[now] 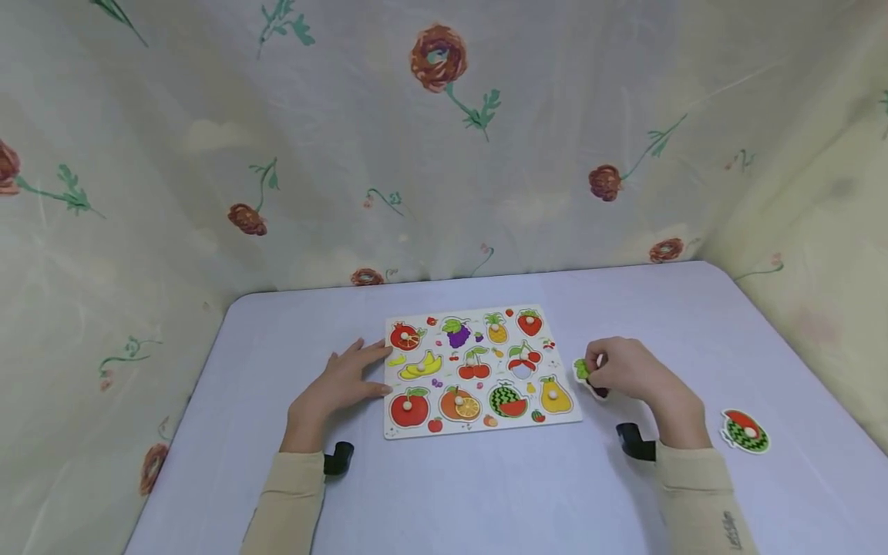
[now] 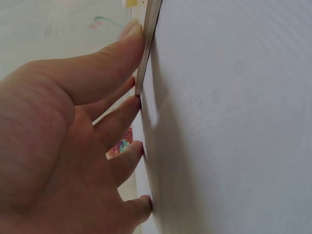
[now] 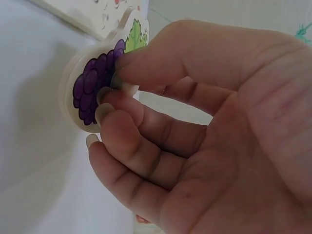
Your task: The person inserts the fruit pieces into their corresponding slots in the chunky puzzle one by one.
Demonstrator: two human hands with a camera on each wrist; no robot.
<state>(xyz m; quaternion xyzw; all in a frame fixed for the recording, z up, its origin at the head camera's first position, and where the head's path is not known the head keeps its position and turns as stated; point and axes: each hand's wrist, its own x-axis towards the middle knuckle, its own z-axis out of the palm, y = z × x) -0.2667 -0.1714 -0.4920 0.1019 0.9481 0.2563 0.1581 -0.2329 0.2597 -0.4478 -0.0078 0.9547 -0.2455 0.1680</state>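
Note:
A white fruit puzzle board (image 1: 479,428) lies on the table, printed with rows of coloured fruits, several bearing small round knobs. My left hand (image 1: 344,378) rests at its left edge with fingers spread; in the left wrist view the thumb (image 2: 109,66) touches the board's side (image 2: 148,46). Off the board's right edge, my right hand (image 1: 627,370) pinches a grape puzzle piece (image 1: 581,370). The right wrist view shows this piece's purple grapes (image 3: 90,85) and green leaf, tilted above the tabletop; thumb and fingertips cover its middle.
A watermelon puzzle piece (image 1: 748,441) lies on the table to the right of my right forearm. The pale tabletop (image 1: 472,501) has rounded far corners. A flower-patterned curtain (image 1: 333,154) hangs behind it and along both sides.

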